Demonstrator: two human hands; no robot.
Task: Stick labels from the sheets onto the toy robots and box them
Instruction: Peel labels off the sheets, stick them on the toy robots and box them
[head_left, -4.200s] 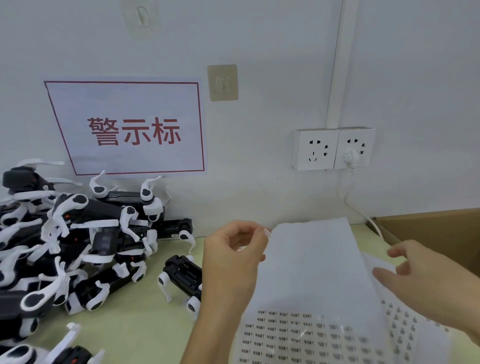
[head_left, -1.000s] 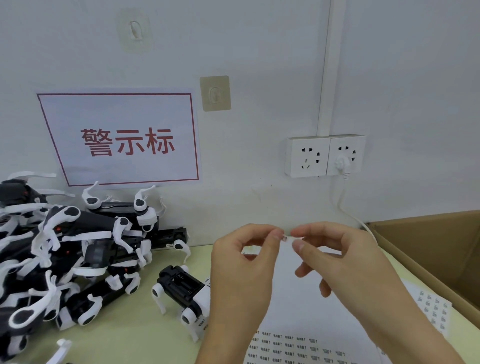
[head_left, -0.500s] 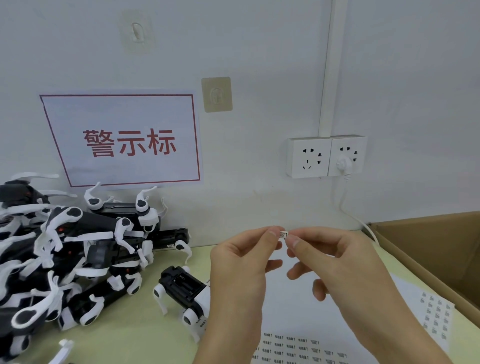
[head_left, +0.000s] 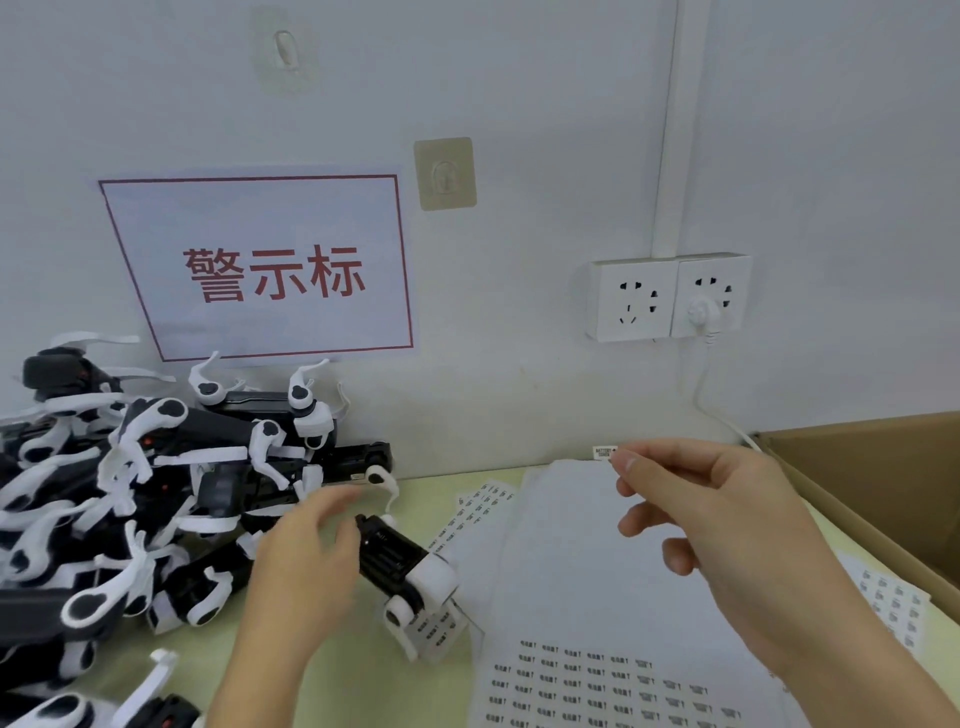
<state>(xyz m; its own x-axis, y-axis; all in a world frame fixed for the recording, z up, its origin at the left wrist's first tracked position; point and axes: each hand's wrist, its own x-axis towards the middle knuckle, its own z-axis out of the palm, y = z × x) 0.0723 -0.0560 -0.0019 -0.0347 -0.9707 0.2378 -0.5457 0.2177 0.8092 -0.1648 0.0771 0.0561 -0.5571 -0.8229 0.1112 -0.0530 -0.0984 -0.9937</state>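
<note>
Change: half a second ago both hands met at the small label; the left hand has since dropped away down and to the left, leaving the label with the right hand.
Left hand: fingers loosely spread and blurred, holding nothing, just beside the single black-and-white toy robot; whether it touches cannot be told.
Toy robot: lies on the pale green table, directly right of the left hand, below and left of the right hand; its long axis slants from upper left to lower right, white end nearer the camera.
Right hand: raised above the white label sheet, thumb and forefinger pinching the small white printed label at its fingertips.
Coming move, as a judgement: the left hand, the nearer one, takes up the robot and the right brings the label leftward to it.
Room: bare sheet between the hands; the heap of black-and-white toy robots crowds the left hand's far left; the brown cardboard box edge lies beyond the right hand.
</note>
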